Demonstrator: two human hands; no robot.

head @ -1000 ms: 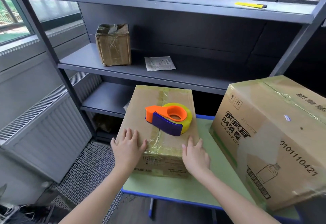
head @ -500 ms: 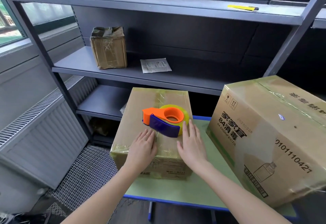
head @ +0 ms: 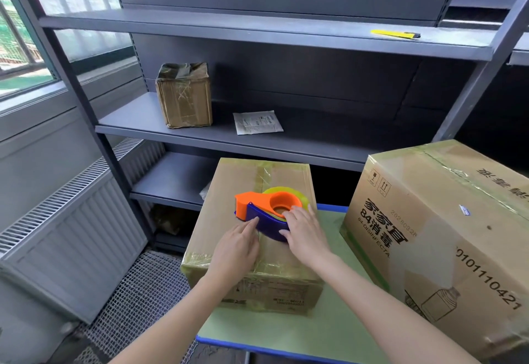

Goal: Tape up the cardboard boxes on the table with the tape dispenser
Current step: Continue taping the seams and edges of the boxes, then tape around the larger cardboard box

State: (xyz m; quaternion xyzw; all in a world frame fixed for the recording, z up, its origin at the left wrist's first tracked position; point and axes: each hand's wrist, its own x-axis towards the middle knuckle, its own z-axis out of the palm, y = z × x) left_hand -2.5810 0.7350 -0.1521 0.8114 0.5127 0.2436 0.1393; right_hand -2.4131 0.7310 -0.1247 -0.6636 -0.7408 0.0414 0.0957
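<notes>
The smaller cardboard box sits on the left part of the green table, its top seam and edges covered with clear tape. The tape dispenser, orange and blue with a yellowish roll, lies on top of this box, near the middle of its lid and over the taped seam. The left hand rests on the box lid with its fingers straight and together, the fingertips touching the dispenser's blue side. The right hand closes round the dispenser from the box's right side, thumb on the blue body and fingers curled over the orange ring. To the right of this box, just beside it on the same table, stands a larger cardboard box with black printing, 1 of the 2 boxes on the table. Behind the smaller box is a grey shelf unit holding a small taped parcel, a flat paper packet and, higher up, a yellow cutter.
</notes>
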